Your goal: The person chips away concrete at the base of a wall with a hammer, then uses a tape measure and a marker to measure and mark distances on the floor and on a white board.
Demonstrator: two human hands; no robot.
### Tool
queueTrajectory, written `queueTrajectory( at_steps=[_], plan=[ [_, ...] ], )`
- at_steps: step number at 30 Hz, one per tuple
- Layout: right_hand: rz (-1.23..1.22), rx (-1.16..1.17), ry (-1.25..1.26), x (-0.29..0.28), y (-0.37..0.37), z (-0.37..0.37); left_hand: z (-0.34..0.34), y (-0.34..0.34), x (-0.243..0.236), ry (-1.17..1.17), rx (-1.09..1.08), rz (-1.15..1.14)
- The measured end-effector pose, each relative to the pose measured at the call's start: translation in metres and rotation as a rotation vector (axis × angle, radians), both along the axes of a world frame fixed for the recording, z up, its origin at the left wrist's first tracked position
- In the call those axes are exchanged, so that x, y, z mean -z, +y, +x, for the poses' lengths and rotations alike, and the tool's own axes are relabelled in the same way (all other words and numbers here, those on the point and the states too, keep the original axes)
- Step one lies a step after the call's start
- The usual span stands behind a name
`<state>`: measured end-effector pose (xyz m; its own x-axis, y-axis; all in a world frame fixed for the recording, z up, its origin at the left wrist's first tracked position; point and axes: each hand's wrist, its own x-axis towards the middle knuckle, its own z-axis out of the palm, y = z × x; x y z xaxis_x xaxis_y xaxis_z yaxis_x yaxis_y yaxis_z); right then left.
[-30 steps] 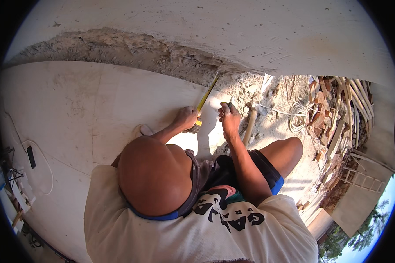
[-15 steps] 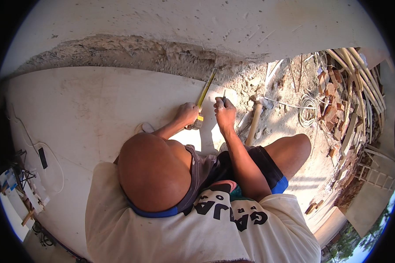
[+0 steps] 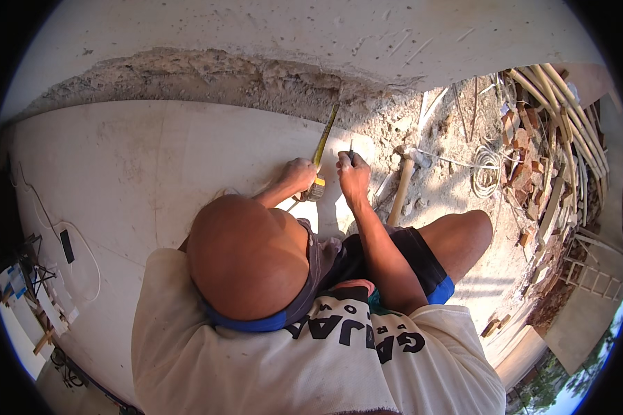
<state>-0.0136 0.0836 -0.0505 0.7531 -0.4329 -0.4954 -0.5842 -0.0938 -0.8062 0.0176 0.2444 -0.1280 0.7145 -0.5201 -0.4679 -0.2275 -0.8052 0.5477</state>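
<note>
My left hand (image 3: pixel 299 174) is closed around a tape measure (image 3: pixel 316 189) whose dark case with a yellow patch shows beside the fingers. Its yellow blade (image 3: pixel 326 135) runs out over the large white board (image 3: pixel 208 149), up to the board's far edge. A short way to the right, my right hand (image 3: pixel 354 180) pinches a slim, dark, pen-like tool (image 3: pixel 351 148) with a pale tip pointing away from me. That tip stays apart from the blade. Whether it touches the board, I cannot tell.
A hammer (image 3: pixel 401 188) with a wooden handle lies right of my right hand, on rubble. Beyond the board is a rough gap below a pale wall (image 3: pixel 291 34). Farther right are coiled cable (image 3: pixel 486 170), broken bricks (image 3: pixel 522 149) and pipes (image 3: pixel 567 114). A phone (image 3: pixel 67 247) lies at left.
The tape measure's case has shifted slightly right and away from me, and its blade has tilted a little. My right hand has moved only slightly, with the pen-like tool still in it.
</note>
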Motion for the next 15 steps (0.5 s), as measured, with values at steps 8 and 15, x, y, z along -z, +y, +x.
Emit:
queueTrajectory(
  at_steps=[8,15],
  plan=[
    [-0.020,-0.011,0.022,0.004,0.000,0.000,-0.003,0.000,-0.001,-0.084,0.056,0.000],
    [0.007,-0.003,0.015,0.010,0.000,-0.001,0.001,-0.010,-0.021,0.179,-0.242,0.003]
  ],
)
